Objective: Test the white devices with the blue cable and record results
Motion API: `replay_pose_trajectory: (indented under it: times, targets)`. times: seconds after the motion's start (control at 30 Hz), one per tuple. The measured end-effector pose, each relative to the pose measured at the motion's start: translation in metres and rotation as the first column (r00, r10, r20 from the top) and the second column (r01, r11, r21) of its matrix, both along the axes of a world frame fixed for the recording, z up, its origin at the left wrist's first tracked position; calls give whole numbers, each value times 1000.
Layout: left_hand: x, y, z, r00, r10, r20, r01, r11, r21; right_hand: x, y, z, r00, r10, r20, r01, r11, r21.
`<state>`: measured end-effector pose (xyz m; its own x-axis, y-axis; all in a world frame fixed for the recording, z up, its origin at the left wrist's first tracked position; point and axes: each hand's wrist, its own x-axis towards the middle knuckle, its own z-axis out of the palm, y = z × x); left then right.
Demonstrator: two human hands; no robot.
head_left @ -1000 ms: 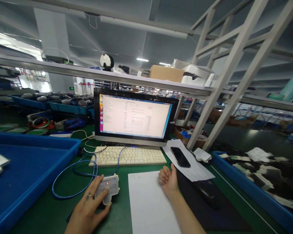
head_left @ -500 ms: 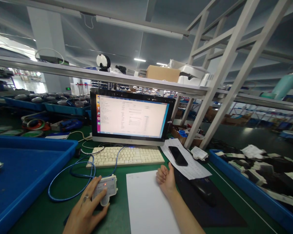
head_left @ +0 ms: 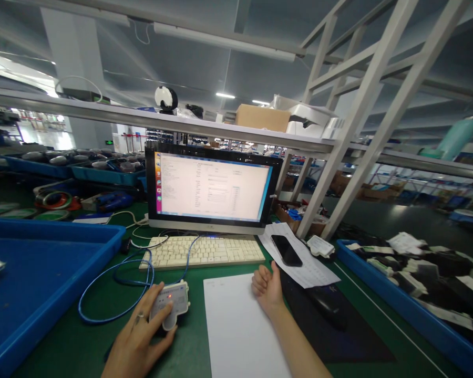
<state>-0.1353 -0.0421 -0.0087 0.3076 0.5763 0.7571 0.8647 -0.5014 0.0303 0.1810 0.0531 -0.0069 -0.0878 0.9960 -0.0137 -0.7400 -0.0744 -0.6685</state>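
Observation:
My left hand (head_left: 142, 328) is closed around a small white plastic electronic module (head_left: 174, 302), fingers over its left side and top. A red light glows on the module's printed face. A blue cable (head_left: 102, 321) loops on the green bench just behind that hand. My right hand (head_left: 268, 289) rests in a loose fist with the thumb up, over the right edge of a white sheet of paper (head_left: 236, 331); nothing shows in it. A black mouse (head_left: 328, 307) lies to its right on a dark mouse pad (head_left: 350, 336).
Behind the hands stand a cream keyboard (head_left: 208, 252) and a lit monitor (head_left: 211, 189). A black phone (head_left: 287, 250) lies on printed sheets (head_left: 319, 274), beside another white module (head_left: 320, 246). Blue trays flank the bench: one left (head_left: 116, 233), one right (head_left: 362, 270) full of parts. A metal shelf (head_left: 205, 126) crosses above.

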Motion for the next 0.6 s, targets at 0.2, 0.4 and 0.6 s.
replay_pose_trajectory:
  times: [0.2, 0.4, 0.6]
  targets:
    - [1, 0, 1, 1000, 3, -19, -3, 1000, 8, 0, 0, 0, 1000, 2, -5, -2, 1000, 14]
    - [0, 1, 1, 999, 3, -35, -3, 1000, 7, -1, 0, 2, 1000, 2, -22, -2, 1000, -10]
    - [0, 0, 0, 1000, 11, -26, -12, 1000, -8, -1, -1, 3, 999, -4, -41, 3, 1000, -30]
